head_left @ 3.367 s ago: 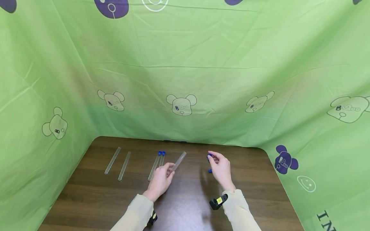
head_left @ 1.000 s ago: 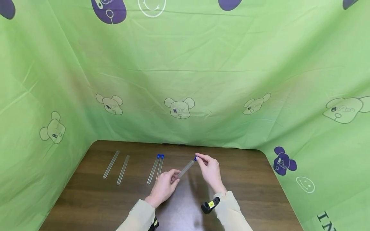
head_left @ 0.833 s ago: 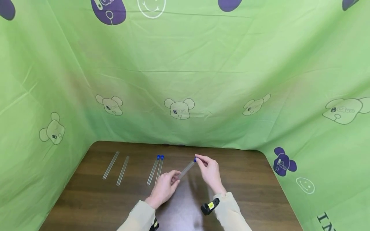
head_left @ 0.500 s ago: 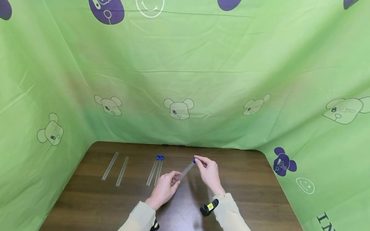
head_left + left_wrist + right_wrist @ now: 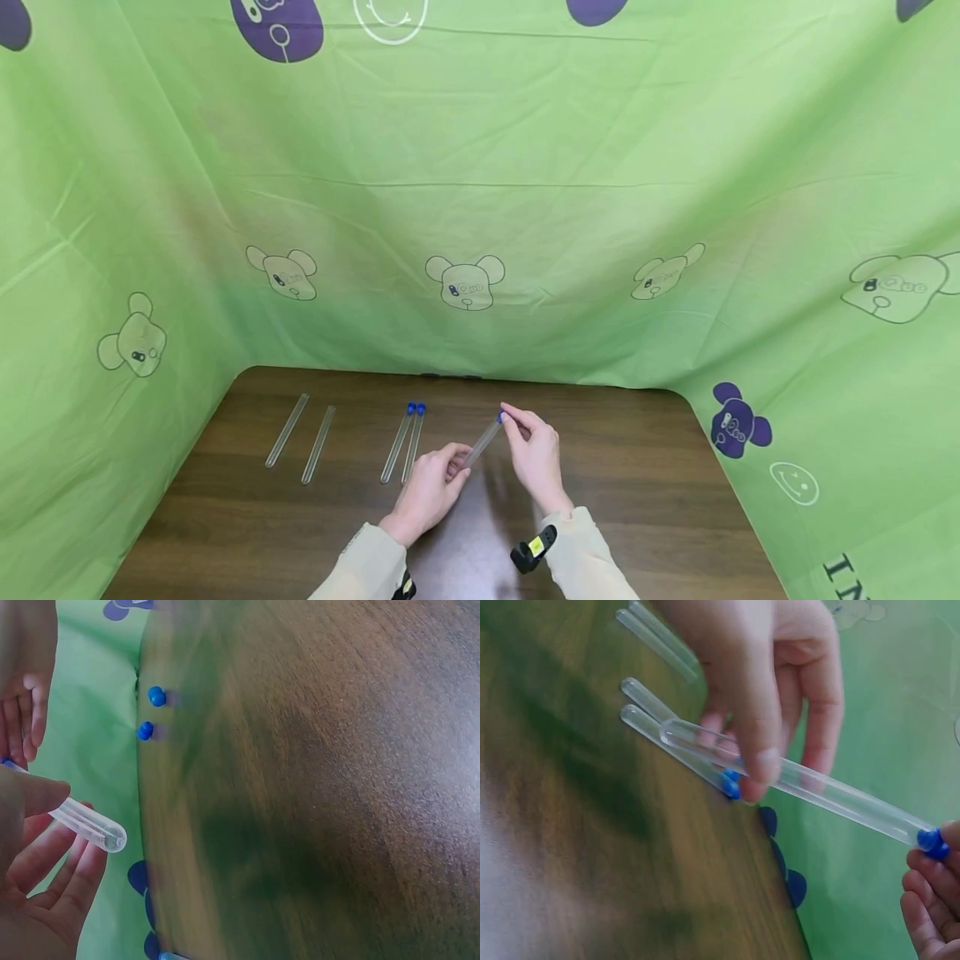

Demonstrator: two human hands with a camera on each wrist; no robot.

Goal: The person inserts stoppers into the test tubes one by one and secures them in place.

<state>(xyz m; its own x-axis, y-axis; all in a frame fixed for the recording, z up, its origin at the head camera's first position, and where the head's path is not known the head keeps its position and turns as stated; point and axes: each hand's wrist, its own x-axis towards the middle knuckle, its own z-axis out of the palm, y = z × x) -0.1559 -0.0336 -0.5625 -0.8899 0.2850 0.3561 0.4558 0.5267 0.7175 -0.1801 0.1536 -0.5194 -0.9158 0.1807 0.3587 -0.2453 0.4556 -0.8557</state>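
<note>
My left hand (image 5: 429, 487) holds a clear test tube (image 5: 483, 443) near its rounded end, between thumb and fingers. The tube slants up to the right above the table. At its mouth sits a blue stopper (image 5: 930, 841), pinched by the thumb and fingertips of my right hand (image 5: 538, 457). Just left of the left hand lie two tubes with blue stoppers on, one (image 5: 396, 450) beside the other (image 5: 414, 446). Two loose blue stoppers, one (image 5: 157, 696) near the other (image 5: 145, 730), show on the table in the left wrist view; the right hand hides them in the head view.
Farther left on the brown wooden table (image 5: 637, 500) lie two tubes without stoppers, one (image 5: 288, 429) slightly behind the other (image 5: 319, 444). A green printed cloth (image 5: 465, 208) rises along the table's back and sides.
The right hand has brought the blue stopper leftward from the right of the table to the tube's mouth. Over the last half second both hands stay together, the right shifting slightly left.
</note>
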